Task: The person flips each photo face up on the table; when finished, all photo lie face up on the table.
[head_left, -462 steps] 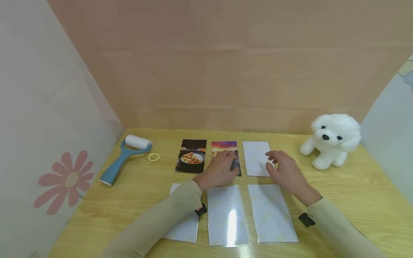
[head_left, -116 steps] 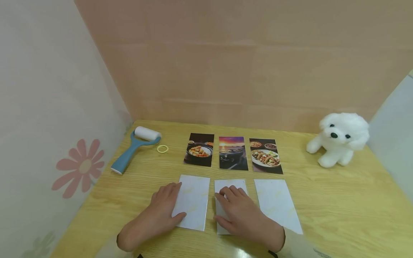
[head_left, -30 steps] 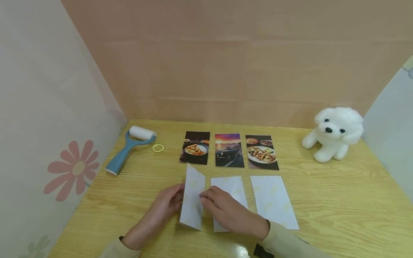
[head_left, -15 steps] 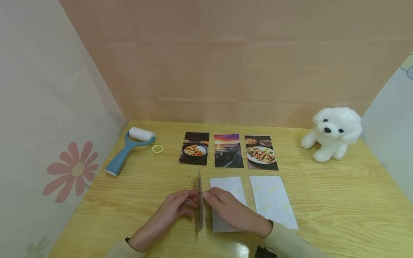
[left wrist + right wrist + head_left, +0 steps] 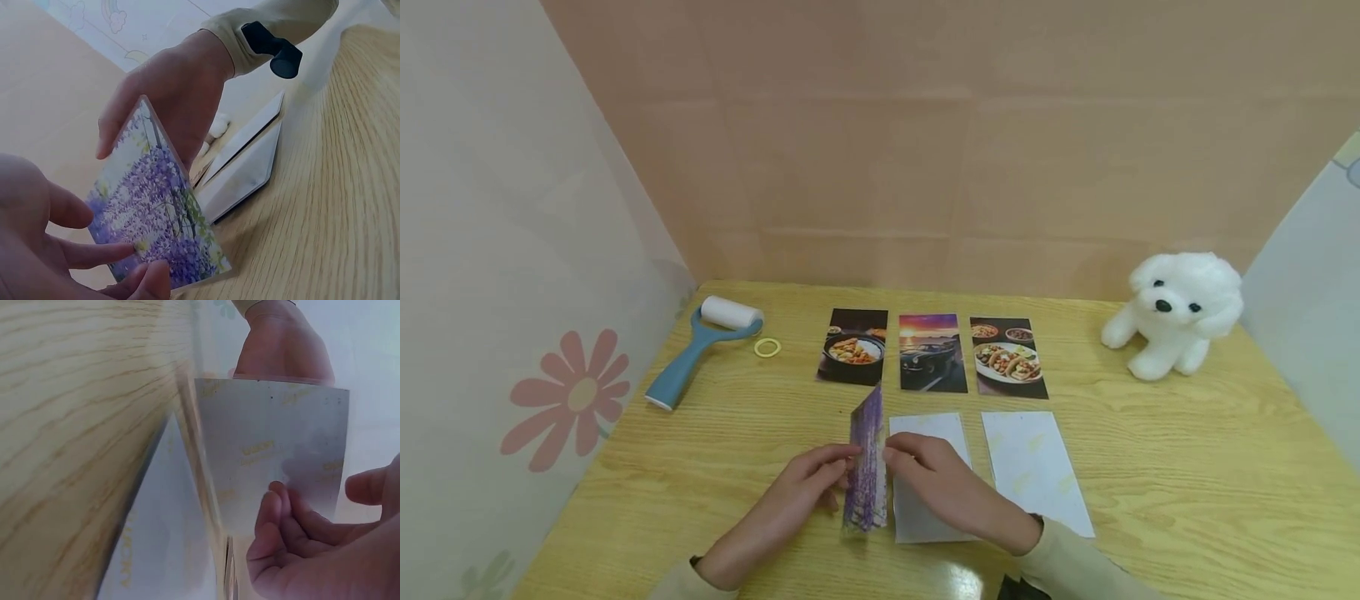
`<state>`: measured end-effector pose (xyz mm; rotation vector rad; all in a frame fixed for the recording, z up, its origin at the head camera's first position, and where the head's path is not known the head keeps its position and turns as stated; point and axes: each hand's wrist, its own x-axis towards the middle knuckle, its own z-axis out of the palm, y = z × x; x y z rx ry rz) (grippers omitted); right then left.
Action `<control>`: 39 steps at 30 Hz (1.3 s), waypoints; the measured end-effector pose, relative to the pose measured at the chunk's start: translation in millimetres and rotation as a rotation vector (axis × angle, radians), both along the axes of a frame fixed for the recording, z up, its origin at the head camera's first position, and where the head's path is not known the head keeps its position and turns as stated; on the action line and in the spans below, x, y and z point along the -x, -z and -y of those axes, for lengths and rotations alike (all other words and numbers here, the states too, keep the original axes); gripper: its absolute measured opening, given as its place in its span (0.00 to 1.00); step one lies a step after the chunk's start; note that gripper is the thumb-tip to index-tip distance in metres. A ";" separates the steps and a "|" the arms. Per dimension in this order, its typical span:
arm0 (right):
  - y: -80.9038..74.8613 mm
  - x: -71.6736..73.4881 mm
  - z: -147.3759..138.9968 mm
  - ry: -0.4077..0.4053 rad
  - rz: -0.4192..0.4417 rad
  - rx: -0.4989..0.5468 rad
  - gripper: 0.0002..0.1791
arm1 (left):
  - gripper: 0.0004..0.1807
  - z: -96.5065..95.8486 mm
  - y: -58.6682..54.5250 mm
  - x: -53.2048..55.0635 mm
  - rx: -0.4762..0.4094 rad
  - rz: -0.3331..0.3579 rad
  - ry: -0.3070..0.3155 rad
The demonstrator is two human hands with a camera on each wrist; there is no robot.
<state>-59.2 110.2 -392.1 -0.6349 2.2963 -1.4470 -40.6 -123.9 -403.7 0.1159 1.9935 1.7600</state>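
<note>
A photo print [image 5: 867, 467] of purple hanging blossoms stands nearly on edge between the two hands, its top leaning right. Fingers of my left hand [image 5: 805, 479] touch its picture side; the left wrist view shows the photo [image 5: 162, 206] close up, thumb by its edge. My right hand [image 5: 943, 483] holds it from the other side. In the right wrist view, the curled fingers of the right hand [image 5: 331, 544] rest against the white back. Right of it lie two white-backed prints, one face-down print [image 5: 928, 525] partly under the right hand and another print [image 5: 1037, 475] beyond.
Three picture-up prints lie behind: a rice dish photo [image 5: 852, 346], a car at sunset photo [image 5: 932, 352] and a taco photo [image 5: 1009, 358]. A blue-handled roller [image 5: 688, 358] and yellow ring [image 5: 767, 347] lie left. A white plush dog [image 5: 1180, 312] sits back right.
Three picture-up prints lined the back by 3.9 s ago. Since then the left front print was lifted and turned rightward, from white back showing, through edge-on, to its purple picture side.
</note>
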 end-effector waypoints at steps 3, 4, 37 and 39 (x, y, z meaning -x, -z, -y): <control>0.0 -0.4 0.1 0.037 -0.009 0.015 0.16 | 0.21 0.5 0.5 -2.3 0.098 -0.049 -0.011; 0.2 -0.6 0.2 0.050 -0.004 0.021 0.15 | 0.21 0.5 0.4 -3.1 0.132 -0.075 -0.012; -0.4 5.8 1.0 0.470 0.329 0.298 0.17 | 0.59 6.2 -2.4 -8.8 0.294 -0.169 -0.035; 0.4 5.9 1.6 0.467 0.337 0.313 0.16 | 0.58 6.7 -2.4 -8.9 0.308 -0.191 -0.017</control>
